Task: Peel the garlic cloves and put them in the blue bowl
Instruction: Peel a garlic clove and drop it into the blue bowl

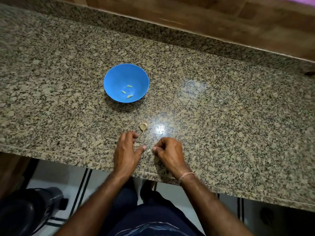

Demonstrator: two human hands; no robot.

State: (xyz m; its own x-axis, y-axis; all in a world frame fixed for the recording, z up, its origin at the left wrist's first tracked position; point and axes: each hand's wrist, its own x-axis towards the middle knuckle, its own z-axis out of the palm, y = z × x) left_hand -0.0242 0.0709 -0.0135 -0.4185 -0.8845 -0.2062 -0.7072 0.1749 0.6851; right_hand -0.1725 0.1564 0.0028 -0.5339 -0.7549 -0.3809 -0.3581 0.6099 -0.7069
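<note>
While blue bowl (pixel 119 74) holds three peeled cloves (pixel 129 96), left fingers (pixel 134 134) loose, right fingers (pixel 156 149) curled, grip unclear.

Pale scrap (pixel 148 150) too small to identify, black object (pixel 25 210) cropped bottom-left

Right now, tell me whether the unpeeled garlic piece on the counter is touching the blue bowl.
Apart. The head view shows the garlic piece lying nearer the person than the blue bowl, with bare granite counter between them.
</note>
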